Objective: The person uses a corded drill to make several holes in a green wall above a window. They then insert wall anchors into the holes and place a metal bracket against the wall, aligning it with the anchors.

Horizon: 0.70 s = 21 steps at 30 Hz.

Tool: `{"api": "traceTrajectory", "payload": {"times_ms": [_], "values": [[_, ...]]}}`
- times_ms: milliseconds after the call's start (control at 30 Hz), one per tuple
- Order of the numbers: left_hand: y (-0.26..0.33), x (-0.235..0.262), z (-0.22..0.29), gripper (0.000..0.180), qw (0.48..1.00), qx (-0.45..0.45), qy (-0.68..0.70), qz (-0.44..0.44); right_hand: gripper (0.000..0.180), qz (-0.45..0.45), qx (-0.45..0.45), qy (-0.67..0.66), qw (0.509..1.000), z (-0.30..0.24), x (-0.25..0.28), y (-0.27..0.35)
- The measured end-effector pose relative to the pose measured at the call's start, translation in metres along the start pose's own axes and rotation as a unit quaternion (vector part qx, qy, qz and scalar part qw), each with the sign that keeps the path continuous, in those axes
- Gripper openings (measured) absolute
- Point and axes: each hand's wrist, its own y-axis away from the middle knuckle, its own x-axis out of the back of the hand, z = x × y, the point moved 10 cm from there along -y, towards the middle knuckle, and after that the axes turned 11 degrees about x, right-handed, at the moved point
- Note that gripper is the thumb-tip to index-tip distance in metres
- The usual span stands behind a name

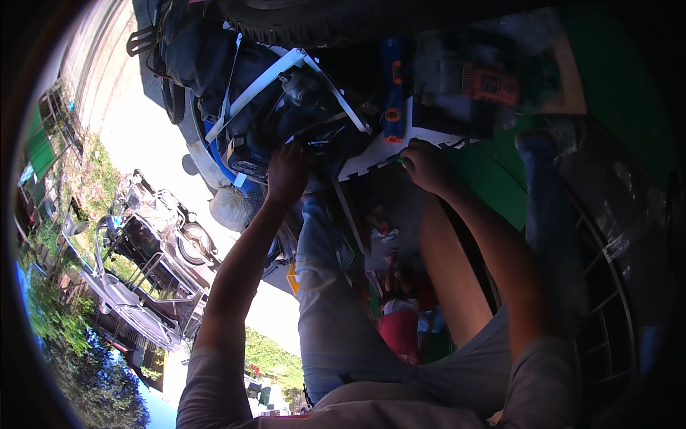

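My left hand point(288, 174) reaches down among dark tools and bags, fingers curled in the shadow. A thin dark piece with a shiny part point(318, 143) lies right by its fingertips; whether they grip it is too dark to make out. My right hand point(426, 168) is closed near the jagged edge of a pale interlocking mat point(366, 159). A small green bit shows at its fingertips, too small to name. Between and beyond the hands lies a blue spirit level point(393, 93) with orange parts. White metal strips point(266, 82) cross above the dark gear in front of my left hand.
A black tyre point(307, 28) borders the far side. An orange and black tool or case point(489, 84) lies at the far right, by green flooring point(489, 161). A whitish sack point(230, 207) stands left. Another person in red point(400, 332) is behind; a motorcycle point(150, 239) is parked outside.
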Motion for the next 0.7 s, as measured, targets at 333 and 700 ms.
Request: {"api": "traceTrajectory", "payload": {"times_ms": [333,700], "values": [[0.052,0.105,0.123,0.045,0.908,0.040,0.411,-0.075,0.021,0.039,-0.074,-0.396,0.914,-0.099,0.055,-0.008],[0.052,0.561,0.360,0.010,0.922,-0.184,0.309,0.143,0.033,0.289,-0.006,-0.510,0.810,-0.170,0.267,0.132]]}}
